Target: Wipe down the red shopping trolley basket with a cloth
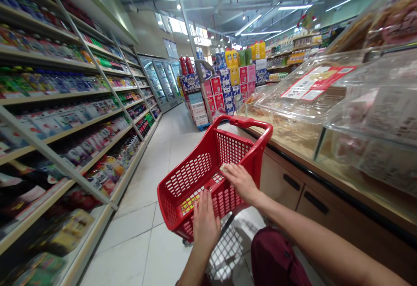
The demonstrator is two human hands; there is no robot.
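Note:
A red plastic shopping cart with a perforated basket stands in front of me, its handle at the far right end. My left hand rests on the near rim, its fingers stretched out and holding nothing. Farther right along that rim, my right hand reaches over the basket with its fingers together. A small whitish cloth shows at the right fingertips; most of it is hidden beneath them. On the basket's floor is a yellow printed panel, partly covered by the left hand.
Drink shelves line the left side. At right stands a wooden counter with clear plastic food boxes. Stacked cartons stand ahead, with glass-door fridges beyond. Pale floor tiles run between.

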